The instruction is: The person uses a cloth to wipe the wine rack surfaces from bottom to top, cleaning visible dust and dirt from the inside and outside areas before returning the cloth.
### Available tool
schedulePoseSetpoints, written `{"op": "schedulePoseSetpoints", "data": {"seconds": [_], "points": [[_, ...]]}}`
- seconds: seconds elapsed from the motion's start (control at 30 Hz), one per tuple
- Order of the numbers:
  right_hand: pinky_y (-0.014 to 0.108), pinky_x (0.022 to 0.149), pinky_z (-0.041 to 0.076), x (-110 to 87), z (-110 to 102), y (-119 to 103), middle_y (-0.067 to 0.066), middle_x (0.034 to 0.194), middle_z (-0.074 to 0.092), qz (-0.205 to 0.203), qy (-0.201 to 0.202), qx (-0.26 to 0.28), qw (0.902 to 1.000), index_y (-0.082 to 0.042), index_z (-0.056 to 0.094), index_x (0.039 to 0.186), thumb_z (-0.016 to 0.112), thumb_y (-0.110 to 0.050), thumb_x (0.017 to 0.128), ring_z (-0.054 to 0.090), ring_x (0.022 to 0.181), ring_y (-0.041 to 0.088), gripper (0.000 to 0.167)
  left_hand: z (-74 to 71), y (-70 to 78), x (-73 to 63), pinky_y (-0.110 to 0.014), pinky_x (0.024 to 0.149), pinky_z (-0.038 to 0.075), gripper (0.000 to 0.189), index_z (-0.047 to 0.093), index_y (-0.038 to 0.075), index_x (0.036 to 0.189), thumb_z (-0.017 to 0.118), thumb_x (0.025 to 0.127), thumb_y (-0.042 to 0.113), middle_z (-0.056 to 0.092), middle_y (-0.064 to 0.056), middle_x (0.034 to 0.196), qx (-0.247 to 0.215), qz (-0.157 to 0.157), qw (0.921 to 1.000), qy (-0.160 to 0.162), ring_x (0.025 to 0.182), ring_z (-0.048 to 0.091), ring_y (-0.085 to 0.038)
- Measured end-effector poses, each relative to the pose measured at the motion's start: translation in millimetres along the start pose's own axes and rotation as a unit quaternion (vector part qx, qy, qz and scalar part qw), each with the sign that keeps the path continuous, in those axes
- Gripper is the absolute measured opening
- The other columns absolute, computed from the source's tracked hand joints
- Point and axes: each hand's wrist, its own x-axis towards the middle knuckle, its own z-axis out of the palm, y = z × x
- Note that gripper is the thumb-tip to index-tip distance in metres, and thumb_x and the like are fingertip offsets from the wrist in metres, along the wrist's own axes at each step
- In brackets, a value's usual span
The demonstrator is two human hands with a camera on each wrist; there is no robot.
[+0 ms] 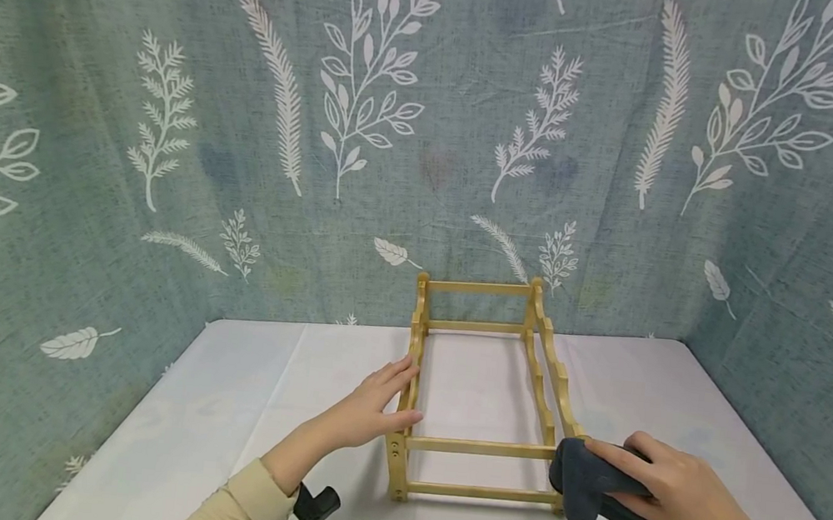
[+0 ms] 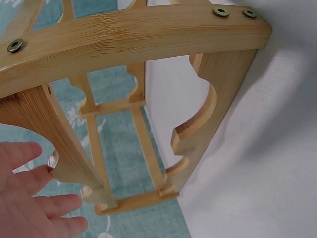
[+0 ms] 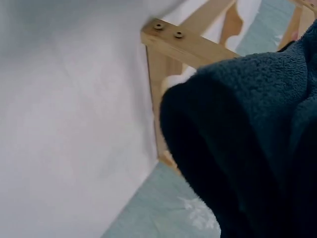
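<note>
A light wooden rack (image 1: 481,448) with notched side rails stands on the white-covered table, its length running away from me. My left hand (image 1: 373,402) lies at the rack's left side rail near the front, fingers straight and spread. In the left wrist view, those fingers (image 2: 59,204) reach alongside a notched upper rail (image 2: 69,144). My right hand (image 1: 680,490) grips a dark blue-grey fleecy cloth (image 1: 580,477) at the front right corner of the rack. Folded over, the cloth hides that corner and also fills much of the right wrist view.
White cloth (image 1: 331,361) covers the table. Behind and on both sides hangs a blue-green curtain (image 1: 437,128) with white leaf prints; the rack's far end stands close to it. A black wrist device (image 1: 317,506) sits below my left forearm.
</note>
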Motion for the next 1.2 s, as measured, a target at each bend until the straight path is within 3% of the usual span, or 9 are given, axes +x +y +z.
{"op": "schedulePoseSetpoints", "data": {"seconds": [0.3,0.37,0.47,0.57,0.77,0.87,1.0,1.1,1.2], "points": [[0.006,0.048,0.026,-14.6,20,-2,-0.012,0.080,0.045,-0.011,-0.042,0.007,0.9990,-0.022,0.062,0.117,0.034,-0.052,0.090,0.032,0.059,-0.007,0.049,-0.3,-0.6,0.2,-0.060,0.106,0.017,0.070,0.024,0.011,0.146,0.051,0.091,0.046,0.012,-0.008,0.153,-0.001,0.001,1.0000,0.001,0.139,0.007,-0.035],[0.007,0.048,0.026,-21.4,29,-2,-0.012,0.080,0.044,-0.016,-0.069,0.016,0.9974,-0.023,0.060,0.119,0.051,-0.051,0.086,0.030,0.059,-0.008,0.045,-0.5,-0.3,-0.2,-0.060,0.106,0.017,0.071,0.024,0.011,0.146,0.051,0.090,0.046,0.012,-0.008,0.153,-0.001,0.000,1.0000,0.001,0.139,0.007,-0.035],[0.008,0.048,0.025,-31.7,42,-2,-0.011,0.080,0.043,-0.020,-0.117,0.032,0.9924,-0.025,0.057,0.122,0.077,-0.038,0.070,0.029,0.059,-0.008,0.057,-0.7,0.2,-0.7,-0.059,0.106,0.017,0.072,0.023,0.012,0.146,0.050,0.090,0.047,0.011,-0.007,0.154,0.000,0.000,1.0000,-0.002,0.139,0.007,-0.035],[0.009,0.048,0.026,-39.0,50,-2,-0.011,0.078,0.043,-0.015,-0.156,0.048,0.9865,-0.027,0.055,0.123,0.084,-0.024,0.057,0.030,0.059,-0.008,0.072,-0.3,0.2,-0.5,-0.059,0.106,0.017,0.072,0.023,0.012,0.146,0.050,0.090,0.048,0.011,-0.007,0.154,-0.001,0.003,1.0000,-0.003,0.139,0.008,-0.034],[0.011,0.048,0.026,-40.2,53,-1,-0.014,0.080,0.043,-0.003,-0.188,0.081,0.9788,-0.027,0.053,0.125,0.076,-0.036,0.070,0.029,0.060,-0.008,0.059,-0.1,0.3,-0.8,-0.058,0.107,0.018,0.071,0.024,0.012,0.146,0.051,0.090,0.046,0.012,-0.008,0.153,0.000,0.001,1.0000,0.004,0.139,0.009,-0.034],[0.012,0.049,0.028,-39.1,51,-4,-0.017,0.081,0.043,0.019,-0.218,0.116,0.9688,-0.025,0.053,0.126,0.063,-0.044,0.081,0.029,0.060,-0.009,0.050,0.1,0.1,-0.9,-0.057,0.107,0.018,0.070,0.024,0.011,0.146,0.051,0.091,0.045,0.012,-0.008,0.153,0.001,0.001,1.0000,0.004,0.139,0.010,-0.034],[0.015,0.050,0.033,-35.9,49,-7,-0.018,0.083,0.046,0.106,-0.293,0.177,0.9335,-0.026,0.052,0.128,0.056,-0.046,0.087,0.035,0.062,-0.009,0.047,0.0,0.0,-0.8,-0.057,0.107,0.018,0.071,0.024,0.011,0.146,0.051,0.091,0.046,0.012,-0.008,0.153,0.003,0.004,1.0000,0.003,0.139,0.011,-0.034],[0.020,0.053,0.039,-32.6,46,-6,-0.019,0.088,0.051,0.165,-0.317,0.218,0.9080,-0.027,0.052,0.129,0.056,-0.046,0.087,0.042,0.068,-0.008,0.046,-0.2,0.5,-0.8,-0.057,0.107,0.018,0.071,0.024,0.012,0.146,0.050,0.090,0.047,0.012,-0.007,0.153,0.003,0.004,1.0000,0.003,0.139,0.010,-0.033],[0.021,0.054,0.040,-30.1,41,-5,-0.018,0.090,0.054,0.162,-0.279,0.240,0.9155,-0.025,0.053,0.127,0.060,-0.040,0.086,0.045,0.071,-0.008,0.045,-0.3,1.0,-0.6,-0.057,0.107,0.018,0.071,0.024,0.011,0.146,0.050,0.091,0.047,0.012,-0.007,0.153,0.003,0.006,1.0000,0.003,0.139,0.010,-0.034]]}}
